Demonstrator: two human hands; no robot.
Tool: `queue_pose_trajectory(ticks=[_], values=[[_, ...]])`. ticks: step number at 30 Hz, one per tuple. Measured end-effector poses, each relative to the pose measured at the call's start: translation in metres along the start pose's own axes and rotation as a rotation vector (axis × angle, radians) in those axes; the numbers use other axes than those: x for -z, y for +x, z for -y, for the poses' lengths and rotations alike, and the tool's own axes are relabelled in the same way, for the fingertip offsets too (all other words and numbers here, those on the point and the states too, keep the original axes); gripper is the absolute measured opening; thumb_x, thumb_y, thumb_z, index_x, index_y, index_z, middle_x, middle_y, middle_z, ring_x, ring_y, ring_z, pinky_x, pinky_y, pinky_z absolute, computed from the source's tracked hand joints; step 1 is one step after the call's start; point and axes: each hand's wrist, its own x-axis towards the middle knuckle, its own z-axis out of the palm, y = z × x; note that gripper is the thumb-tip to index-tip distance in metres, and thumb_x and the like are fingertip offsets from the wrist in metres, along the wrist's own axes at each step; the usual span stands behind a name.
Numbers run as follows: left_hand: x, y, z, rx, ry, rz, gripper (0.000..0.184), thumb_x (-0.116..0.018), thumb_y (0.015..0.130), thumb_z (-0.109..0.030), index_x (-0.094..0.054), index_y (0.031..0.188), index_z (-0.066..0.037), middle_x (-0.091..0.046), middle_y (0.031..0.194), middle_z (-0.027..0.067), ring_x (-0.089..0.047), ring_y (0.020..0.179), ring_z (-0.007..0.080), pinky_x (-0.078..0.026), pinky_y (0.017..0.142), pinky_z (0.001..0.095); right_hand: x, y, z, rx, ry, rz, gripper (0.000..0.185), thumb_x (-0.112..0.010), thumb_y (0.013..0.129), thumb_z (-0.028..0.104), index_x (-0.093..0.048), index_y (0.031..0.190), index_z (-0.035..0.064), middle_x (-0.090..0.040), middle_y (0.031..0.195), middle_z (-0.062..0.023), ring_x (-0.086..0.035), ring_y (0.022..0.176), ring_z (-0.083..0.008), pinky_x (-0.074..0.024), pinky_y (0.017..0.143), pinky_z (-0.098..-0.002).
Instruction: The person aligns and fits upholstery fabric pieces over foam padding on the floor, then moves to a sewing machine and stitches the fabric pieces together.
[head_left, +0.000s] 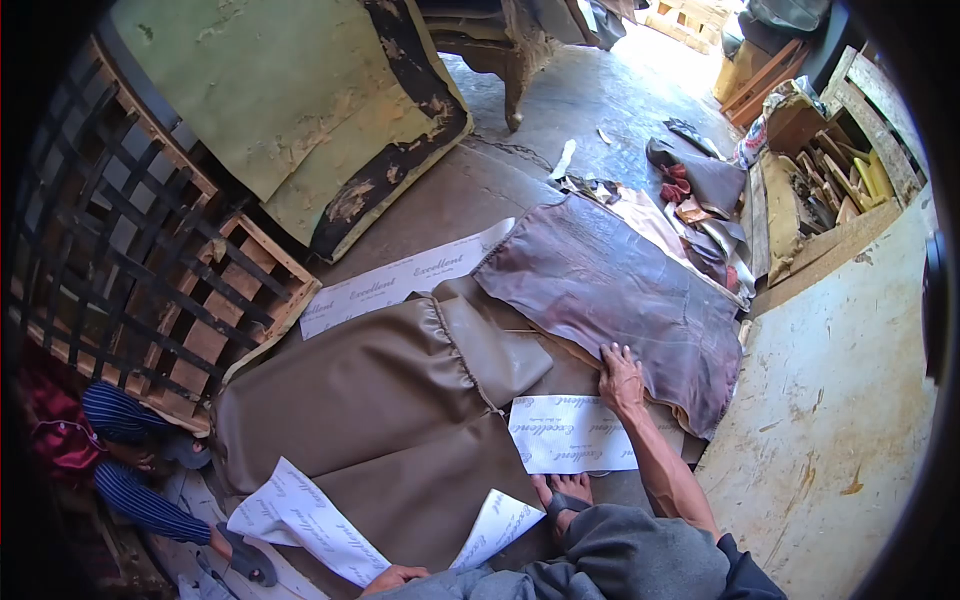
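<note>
The person's right hand (622,378) lies with its fingers extended and slightly apart on the near-left edge of a large, creased, dark purplish-brown leather piece (625,290), which is spread on the grey concrete floor (650,90). The left hand (395,577) shows only in part at the bottom, beside a white flap printed with the word "Excellent" (310,520); whether its fingers are gripping cannot be told. A smooth, brown, leather-like covering (350,420) with a puckered seam fills the middle of the floor, just left of the dark leather, and a second white printed flap (497,527) stands at its near edge. A white rectangular printed sheet (570,433) lies beside the covering, partly behind the right forearm, and a long white printed strip (400,280) shows beyond it. The person's sandalled foot (562,498) is just below the sheet. On the left stand a wooden frame with crossed black straps (195,300) and a worn, pale-green padded panel (260,90); near the frame is another person's dark blue striped clothing (140,500). Mixed fabric and leather scraps (700,215) are heaped beyond the dark leather, and a pale, stained board (830,400) is on the right.
</note>
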Motion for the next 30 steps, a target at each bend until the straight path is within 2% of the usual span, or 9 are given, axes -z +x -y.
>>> queue_pose_trajectory(ticks=[4,16,18,21,23,25,27,29,30], values=[[-0.055,0.024,-0.064,0.09,0.0,-0.217,0.034,-0.069,0.096,-0.014,-0.067,0.128,-0.002,-0.071,0.114,0.0066,-0.065,0.105,0.0147,-0.05,0.093,0.0277,0.004,-0.003,0.004,0.01,0.011,0.021,0.051,-0.057,0.094,0.017,-0.055,0.145,0.0143,-0.049,0.153,-0.0167,-0.041,0.145,-0.0408,-0.0307,0.117,-0.061],[-0.073,0.036,-0.072,0.084,0.02,-0.271,0.033,-0.079,0.085,-0.012,-0.075,0.117,-0.008,-0.074,0.1,0.0049,-0.067,0.096,0.0138,-0.051,0.088,0.0281,-0.004,-0.005,0.004,0.034,-0.039,0.008,0.055,-0.058,0.093,0.016,-0.052,0.147,0.0131,-0.047,0.155,-0.0176,-0.038,0.146,-0.0413,-0.0296,0.117,-0.0617],[-0.071,0.039,-0.076,0.226,-0.011,-0.211,0.036,-0.065,0.101,-0.015,-0.063,0.133,0.001,-0.068,0.126,0.007,-0.063,0.112,0.0147,-0.048,0.101,0.029,-0.003,-0.009,0.003,0.027,-0.037,0.005,0.055,-0.058,0.093,0.017,-0.051,0.147,0.013,-0.047,0.155,-0.0175,-0.037,0.147,-0.0413,-0.029,0.117,-0.0622],[-0.063,0.042,-0.067,0.219,-0.088,-0.165,0.039,-0.068,0.099,-0.016,-0.063,0.134,0.0,-0.069,0.123,0.0058,-0.063,0.111,0.0145,-0.049,0.1,0.03,0.002,-0.014,0.016,0.045,-0.054,-0.066,0.051,-0.06,0.093,0.017,-0.056,0.144,0.0116,-0.053,0.15,-0.0179,-0.041,0.144,-0.0402,-0.0329,0.116,-0.0572],[-0.064,0.042,-0.061,0.226,-0.135,-0.178,0.035,-0.07,0.096,-0.015,-0.067,0.129,-0.003,-0.071,0.117,0.0029,-0.064,0.107,0.0126,-0.05,0.097,0.0276,0.026,-0.028,0.049,0.165,0.175,-0.034,0.049,-0.066,0.093,0.02,-0.058,0.139,0.0072,-0.066,0.132,-0.0184,-0.059,0.127,-0.0381,-0.0448,0.108,-0.0478],[-0.067,0.041,-0.058,0.228,-0.188,-0.198,0.032,-0.072,0.094,-0.014,-0.071,0.125,-0.006,-0.074,0.112,0.0,-0.066,0.102,0.0106,-0.05,0.094,0.0252,0.043,-0.047,0.097,0.187,0.556,0.207,0.048,-0.071,0.093,0.03,-0.063,0.132,0.0048,-0.072,0.116,-0.0178,-0.069,0.107,-0.0318,-0.0518,0.095,-0.0405],[-0.069,0.041,-0.063,0.162,-0.031,-0.185,0.034,-0.073,0.092,-0.014,-0.071,0.126,-0.007,-0.074,0.115,0.0018,-0.066,0.101,0.0118,-0.05,0.094,0.0254,0.029,-0.064,0.133,0.038,0.957,0.545,0.05,-0.074,0.092,0.039,-0.066,0.125,0.0027,-0.072,0.109,-0.0204,-0.071,0.097,-0.0272,-0.0545,0.087,-0.0373],[-0.076,0.038,-0.098,0.218,-0.053,-0.188,0.033,-0.072,0.092,-0.014,-0.072,0.125,-0.008,-0.074,0.113,0.0042,-0.067,0.1,0.014,-0.051,0.092,0.0262,0.044,-0.071,0.168,0.255,0.757,0.496,0.049,-0.073,0.092,0.042,-0.067,0.119,0.0018,-0.073,0.101,-0.0216,-0.072,0.095,-0.034,-0.0545,0.085,-0.0395],[-0.076,0.038,-0.118,0.278,-0.063,-0.184,0.032,-0.071,0.092,-0.013,-0.072,0.124,-0.009,-0.075,0.111,0.0066,-0.068,0.1,0.0162,-0.051,0.091,0.0269,0.037,-0.067,0.17,0.253,0.654,0.487,0.045,-0.073,0.092,0.042,-0.069,0.115,0.0033,-0.072,0.094,-0.022,-0.072,0.091,-0.0336,-0.0547,0.081,-0.0405]])
